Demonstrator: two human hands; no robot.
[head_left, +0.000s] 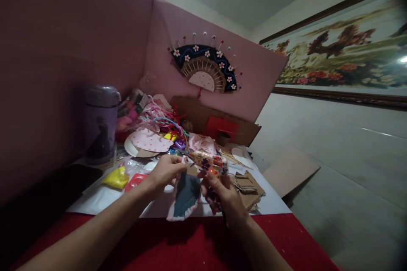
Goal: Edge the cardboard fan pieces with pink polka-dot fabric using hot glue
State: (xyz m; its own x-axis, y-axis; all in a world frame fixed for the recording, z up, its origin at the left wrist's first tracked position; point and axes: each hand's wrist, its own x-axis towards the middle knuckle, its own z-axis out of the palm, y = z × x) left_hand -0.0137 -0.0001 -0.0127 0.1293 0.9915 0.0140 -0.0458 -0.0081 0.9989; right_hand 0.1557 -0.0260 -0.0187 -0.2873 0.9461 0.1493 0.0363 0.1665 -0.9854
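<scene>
My left hand (163, 173) pinches the upper edge of a dark grey-green piece (187, 196) with a pale pink fabric border. It hangs over the table's front edge. My right hand (227, 196) is wrapped around a flower-patterned hot glue gun (211, 161) with a small red light glowing on it. The gun's nozzle points left, just above and beyond the top of the piece; whether it touches the fabric I cannot tell. Some of my right fingers are hidden behind the gun and in shadow.
Torn cardboard (249, 190) lies to the right. Yellow (116, 177) and red (136, 182) packets lie left, near pink dotted fabric (151, 140) and a purple tumbler (101, 122). Behind are tangled pipe cleaners (167, 120) and a decorated fan (206, 67) on the pink panel.
</scene>
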